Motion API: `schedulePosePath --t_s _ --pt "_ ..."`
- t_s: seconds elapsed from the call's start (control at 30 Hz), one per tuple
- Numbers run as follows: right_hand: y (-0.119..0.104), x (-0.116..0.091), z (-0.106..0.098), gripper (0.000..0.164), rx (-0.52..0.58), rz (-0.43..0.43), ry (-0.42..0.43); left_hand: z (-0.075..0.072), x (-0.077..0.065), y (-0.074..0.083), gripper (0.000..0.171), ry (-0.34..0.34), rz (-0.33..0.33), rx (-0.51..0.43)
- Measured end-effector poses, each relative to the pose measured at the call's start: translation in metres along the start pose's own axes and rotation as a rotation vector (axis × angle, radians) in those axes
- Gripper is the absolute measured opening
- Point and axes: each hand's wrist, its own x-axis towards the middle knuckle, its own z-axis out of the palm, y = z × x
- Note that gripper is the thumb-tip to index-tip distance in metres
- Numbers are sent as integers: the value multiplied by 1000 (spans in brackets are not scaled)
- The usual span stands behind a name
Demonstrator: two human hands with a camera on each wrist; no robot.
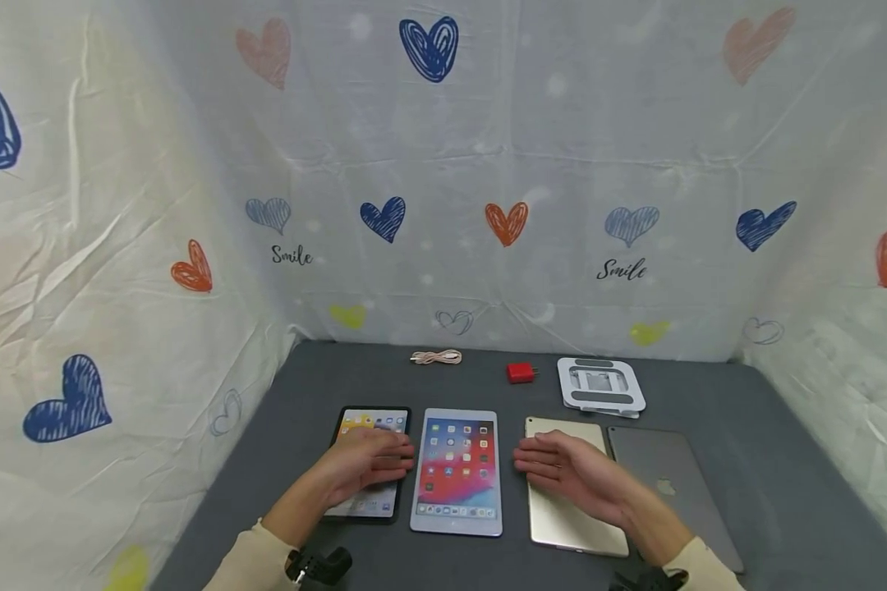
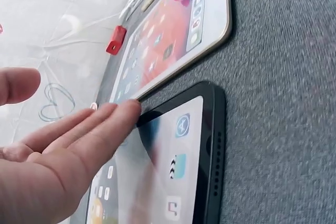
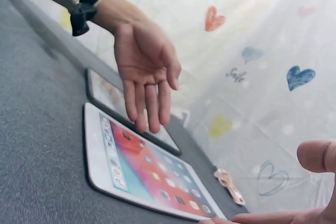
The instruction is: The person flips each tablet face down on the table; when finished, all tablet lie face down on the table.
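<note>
Nearest are the cream sleeves (image 1: pixel 255 562), a black strap (image 1: pixel 318 565) at each wrist, and beyond them two hands either side of the white tablet (image 1: pixel 458 468). The left hand (image 1: pixel 369 462) is over the black tablet (image 1: pixel 377 501), left of the white one; the right hand (image 1: pixel 572 472) is over the gold tablet (image 1: pixel 569 521), to its right. Both grasp nothing, fingers extended (whether either touches the tablet below, I cannot tell).

Largest is the pale cloth (image 1: pixel 562 123) printed with hearts, hanging behind and on both sides of the white tablet. Under it spreads the dark grey table (image 1: pixel 754 492). The grey tablet (image 1: pixel 680 460) lies face down to its right, past the gold one, also face down. The white and black tablets lie screen up, lit with icons. Beyond the white tablet, to the right, sits a folded stand (image 1: pixel 602 398); behind it, a bundled cable (image 1: pixel 436 357); behind and slightly right, a red charger (image 1: pixel 521 373).
</note>
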Motion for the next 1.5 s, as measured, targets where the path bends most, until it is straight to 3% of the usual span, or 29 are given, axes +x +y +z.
schedulePosePath --t_s 0.17,0.37,0.8,1.13,1.27,1.5 --pt "5 14 7 77 -27 36 19 1 1 1 55 13 -7 23" --pt "10 22 12 74 -25 49 45 7 3 3 62 -34 -36 79" --pt "7 25 17 74 -17 52 103 21 4 10 61 -59 -15 145" --pt "-2 23 12 75 19 46 170 30 12 11 57 -30 -51 138" --pt "-2 21 5 75 37 61 152 35 16 7 53 -41 -30 113" --pt "-5 12 -6 76 41 37 34 49 24 -4 47 -75 -33 27"
